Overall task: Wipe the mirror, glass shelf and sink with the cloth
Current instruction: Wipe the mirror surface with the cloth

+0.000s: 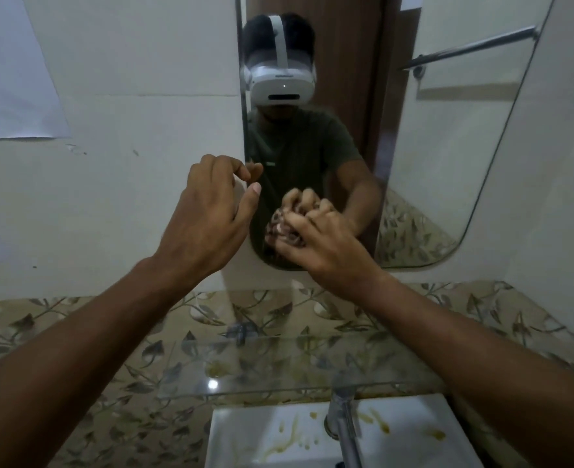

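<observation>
Cloth (283, 229), bunched and patterned, was pressed against the lower part of the mirror (430, 157) by the right hand (322, 244), whose fingers were closed around it. The left hand (208, 211) hovered empty by the mirror's left edge, fingers loosely curled. Below, the glass shelf (278, 369) and sink (265, 437) showed yellowish smears beside the tap (344, 423).

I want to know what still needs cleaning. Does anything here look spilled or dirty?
Yes. Yellow-brown streaks and drips mark the white sink on both sides of the tap, and a yellowish smear sits on the glass shelf.
</observation>
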`<state>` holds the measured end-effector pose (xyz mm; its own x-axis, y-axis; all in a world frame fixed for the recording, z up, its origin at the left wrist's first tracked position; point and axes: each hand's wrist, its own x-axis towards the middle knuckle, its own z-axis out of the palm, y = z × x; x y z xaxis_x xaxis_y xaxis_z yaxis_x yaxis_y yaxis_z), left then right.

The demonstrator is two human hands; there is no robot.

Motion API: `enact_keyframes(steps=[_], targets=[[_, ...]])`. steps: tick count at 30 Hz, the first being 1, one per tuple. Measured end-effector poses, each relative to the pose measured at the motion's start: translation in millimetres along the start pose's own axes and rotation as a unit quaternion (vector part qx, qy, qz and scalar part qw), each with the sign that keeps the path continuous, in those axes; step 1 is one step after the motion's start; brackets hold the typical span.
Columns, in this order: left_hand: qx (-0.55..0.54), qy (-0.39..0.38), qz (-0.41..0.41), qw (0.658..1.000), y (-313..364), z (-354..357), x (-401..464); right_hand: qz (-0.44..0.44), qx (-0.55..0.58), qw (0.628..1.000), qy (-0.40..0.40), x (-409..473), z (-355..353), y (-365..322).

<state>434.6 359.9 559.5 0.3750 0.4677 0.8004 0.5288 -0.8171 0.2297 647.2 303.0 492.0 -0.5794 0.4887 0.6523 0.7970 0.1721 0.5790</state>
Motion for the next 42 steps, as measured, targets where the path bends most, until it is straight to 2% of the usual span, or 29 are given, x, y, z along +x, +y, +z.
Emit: enact_keyframes(steps=[2, 4, 8, 10, 13, 16, 18, 21, 24, 27, 28, 29, 30, 34, 35, 37, 40, 41, 42], targets=[[0.002, -0.007, 0.012, 1.000, 5.6, 2.0, 2.0, 0.089, -0.004, 0.994, 0.057, 8.9, -7.2, 11.9], [-0.010, -0.013, 0.024, 1.000, 11.0, 5.6, 2.1, 0.116, -0.004, 0.991, 0.068, 3.3, -5.4, 10.9], [-0.019, -0.028, 0.041, 0.999, 16.4, 14.1, -0.5, -0.019, 0.011, 0.999, -0.035, -40.1, 11.5, -7.5], [-0.014, -0.031, 0.045, 0.998, 16.2, 16.5, -1.4, -0.034, 0.014, 0.998, -0.048, -49.2, 9.5, 1.6], [-0.015, -0.031, 0.043, 0.998, 16.1, 17.7, -0.3, 0.073, 0.001, 0.997, 0.030, -46.8, 1.3, 22.0], [-0.037, -0.041, 0.049, 0.997, 19.3, 23.9, -1.8, 0.215, 0.010, 0.972, 0.098, -46.1, 5.0, 14.3], [-0.047, -0.058, 0.065, 0.995, 26.5, 32.1, -4.1, 0.237, 0.022, 0.967, 0.095, -46.0, 12.9, -6.2], [-0.003, -0.083, 0.096, 0.992, 38.5, 45.5, -7.9, 0.244, 0.023, 0.965, 0.090, -49.5, 19.5, -23.0], [0.013, -0.119, 0.116, 0.986, 45.8, 57.5, -8.9, 0.359, 0.034, 0.923, 0.132, -67.1, 17.0, -18.3], [0.035, -0.142, 0.162, 0.976, 52.6, 69.0, -8.5, 0.534, 0.048, 0.821, 0.196, -85.5, 16.1, -10.0], [0.043, -0.145, 0.178, 0.972, 55.4, 72.5, -7.9, 0.577, 0.058, 0.786, 0.215, -85.0, 18.5, -10.4], [0.049, -0.148, 0.191, 0.969, 58.8, 76.4, -7.1, 0.594, 0.059, 0.769, 0.230, -82.0, 19.6, -12.7], [0.052, -0.149, 0.204, 0.966, 62.3, 80.3, -6.0, 0.591, 0.060, 0.771, 0.229, -78.5, 21.2, -18.2], [0.065, -0.159, 0.234, 0.957, 75.2, 89.7, 0.1, 0.518, 0.110, 0.832, 0.168, -76.0, 23.9, -37.0], [0.063, -0.162, 0.237, 0.956, 77.8, 90.6, 1.0, 0.518, 0.084, 0.835, 0.165, -80.4, 20.7, -33.4], [0.051, -0.166, 0.240, 0.955, 81.8, 91.1, 2.1, 0.566, 0.036, 0.803, 0.180, -96.5, 22.5, -18.6], [0.042, -0.165, 0.246, 0.954, 83.6, 91.4, 2.0, 0.655, 0.044, 0.719, 0.229, -110.1, 22.8, 5.1], [0.040, -0.168, 0.245, 0.954, 83.7, 91.8, 2.1, 0.670, 0.044, 0.702, 0.240, -108.7, 20.6, 6.7], [0.038, -0.170, 0.245, 0.954, 83.6, 92.6, 2.3, 0.669, 0.042, 0.702, 0.240, -104.8, 19.3, 3.8]])
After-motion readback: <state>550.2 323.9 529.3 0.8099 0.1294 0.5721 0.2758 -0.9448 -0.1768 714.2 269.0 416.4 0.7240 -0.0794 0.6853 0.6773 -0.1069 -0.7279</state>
